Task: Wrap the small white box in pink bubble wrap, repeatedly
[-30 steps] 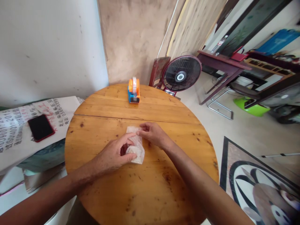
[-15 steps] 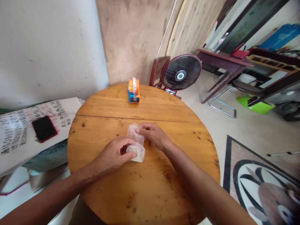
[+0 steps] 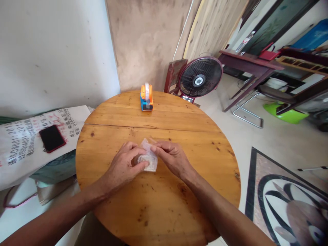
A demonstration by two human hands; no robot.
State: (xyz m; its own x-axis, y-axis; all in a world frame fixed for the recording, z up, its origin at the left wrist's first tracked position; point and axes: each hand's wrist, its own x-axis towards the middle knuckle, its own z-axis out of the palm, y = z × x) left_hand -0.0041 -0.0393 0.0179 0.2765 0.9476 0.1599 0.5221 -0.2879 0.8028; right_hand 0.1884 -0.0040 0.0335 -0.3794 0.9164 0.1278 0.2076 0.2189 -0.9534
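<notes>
A small white packet in translucent plastic wrap (image 3: 151,164) lies on the round wooden table (image 3: 164,205), between my hands. My left hand (image 3: 125,160) grips it from the left, thumb pressed on its top and fingers curled at the far side. With thumb and fingertips closed, my right hand (image 3: 173,157) pinches the wrap's loose upper end, which sticks up crumpled. What is inside the wrap cannot be made out. Farther back on the table stands an orange and blue tape dispenser (image 3: 147,99) with a roll of clear tape.
A phone (image 3: 52,138) rests on a white printed sack (image 3: 23,150) left of the table. Behind the table's right edge are a fan (image 3: 199,80) and a wooden chair (image 3: 174,75). A dark red desk (image 3: 252,63) stands at the far right.
The wrap's upper end, which lay stretched away from the packet, is now drawn up and folded closer over it. My right hand has moved slightly nearer me.
</notes>
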